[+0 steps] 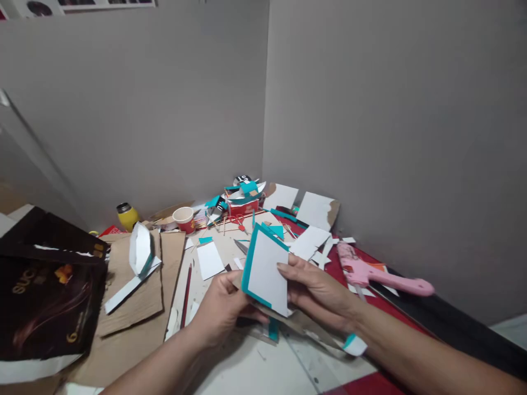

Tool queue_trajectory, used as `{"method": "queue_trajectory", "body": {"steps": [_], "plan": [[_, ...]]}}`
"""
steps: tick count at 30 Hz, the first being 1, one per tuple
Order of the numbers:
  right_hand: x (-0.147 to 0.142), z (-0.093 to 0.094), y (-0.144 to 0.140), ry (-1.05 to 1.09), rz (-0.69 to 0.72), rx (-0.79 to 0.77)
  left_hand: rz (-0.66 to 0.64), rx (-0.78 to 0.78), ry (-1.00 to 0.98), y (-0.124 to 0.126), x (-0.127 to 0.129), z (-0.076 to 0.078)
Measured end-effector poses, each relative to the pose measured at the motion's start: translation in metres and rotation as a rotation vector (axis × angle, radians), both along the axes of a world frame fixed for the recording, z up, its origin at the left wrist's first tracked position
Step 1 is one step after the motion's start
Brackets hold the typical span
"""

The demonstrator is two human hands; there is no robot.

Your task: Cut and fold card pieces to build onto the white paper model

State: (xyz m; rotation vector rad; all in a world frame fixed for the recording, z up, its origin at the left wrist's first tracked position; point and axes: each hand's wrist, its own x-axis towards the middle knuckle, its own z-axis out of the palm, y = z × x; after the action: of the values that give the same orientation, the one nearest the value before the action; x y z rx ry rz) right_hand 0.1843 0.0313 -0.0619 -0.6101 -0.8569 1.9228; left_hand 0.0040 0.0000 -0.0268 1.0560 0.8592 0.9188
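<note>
Grey walls corner a cluttered work surface [255, 367]. At lower centre, a white card with teal edging [267, 270] is pinched by the left hand [220, 312] and right hand [319, 293]; it is best gripped by its edges, kept flat.

Left hand [220, 310] and right hand [317, 296] grip teal-edged white card [265, 271]; pink glue gun [373, 272] near.
</note>
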Motion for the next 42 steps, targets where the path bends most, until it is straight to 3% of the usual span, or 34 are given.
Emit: {"method": "queue_trajectory", "body": {"steps": [7, 10, 15, 18, 21, 23, 24, 26, 29, 31, 33, 39, 42], "plan": [[0.000, 0.005, -0.004, 0.068, -0.008, 0.026, -0.038, 0.010, 0.094, 0.002, 0.000, -0.009], [0.007, 0.016, -0.003, 0.128, -0.054, 0.005, 0.018, 0.002, 0.097, 0.010, -0.004, -0.019], [0.024, 0.037, 0.000, 0.129, -0.203, 0.057, 0.218, -0.086, 0.065, 0.023, -0.014, -0.019], [0.033, 0.044, 0.003, 0.123, -0.280, 0.099, 0.427, -0.132, 0.006, 0.035, -0.024, -0.014], [0.038, 0.048, 0.004, 0.101, -0.312, 0.109, 0.640, -0.112, -0.086, 0.051, -0.038, -0.008], [0.036, 0.047, 0.004, 0.076, -0.307, 0.107, 0.711, -0.062, -0.140, 0.060, -0.045, -0.004], [0.034, 0.046, 0.004, 0.070, -0.295, 0.106, 0.708, -0.029, -0.159, 0.063, -0.047, -0.003], [0.028, 0.041, 0.004, 0.064, -0.250, 0.106, 0.580, 0.004, -0.147, 0.064, -0.048, -0.001], [0.019, 0.032, 0.004, 0.022, -0.149, 0.083, 0.393, 0.058, 0.053, 0.055, -0.040, -0.001], [0.015, 0.027, 0.003, -0.062, -0.114, 0.076, 0.441, 0.178, 0.208, 0.044, -0.034, 0.000], [0.012, 0.024, 0.003, -0.169, -0.122, 0.112, 0.467, 0.264, 0.238, 0.034, -0.028, 0.002], [0.010, 0.017, 0.000, -0.458, -0.111, 0.260, 0.030, -0.005, 0.076, 0.016, -0.014, -0.001], [0.008, 0.014, -0.002, -0.505, -0.090, 0.271, -0.053, 0.000, 0.125, 0.012, -0.009, -0.012]]}}
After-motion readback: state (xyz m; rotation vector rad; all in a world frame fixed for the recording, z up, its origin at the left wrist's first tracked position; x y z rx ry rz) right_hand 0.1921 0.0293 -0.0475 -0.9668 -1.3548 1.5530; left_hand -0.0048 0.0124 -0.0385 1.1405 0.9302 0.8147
